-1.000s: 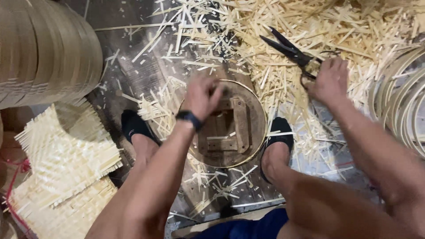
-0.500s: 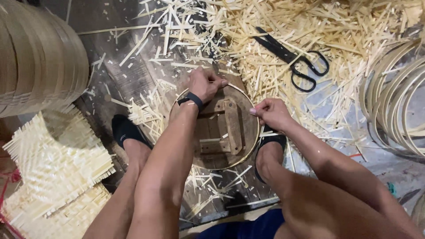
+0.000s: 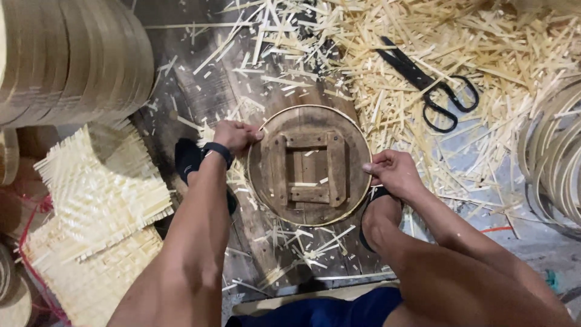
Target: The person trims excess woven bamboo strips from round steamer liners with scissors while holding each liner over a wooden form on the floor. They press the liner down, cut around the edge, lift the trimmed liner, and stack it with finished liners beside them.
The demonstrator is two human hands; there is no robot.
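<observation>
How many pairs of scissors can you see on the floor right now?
1. The black scissors lie on the bamboo offcuts at upper right, beyond the right hand and apart from it. More could be buried under the scraps.

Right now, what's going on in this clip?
A seated person grips a round wooden form on the floor with both hands: the left hand at its upper left rim, the right hand at its right edge. Black scissors lie apart on bamboo offcuts. Woven mats sit to the left.
</observation>
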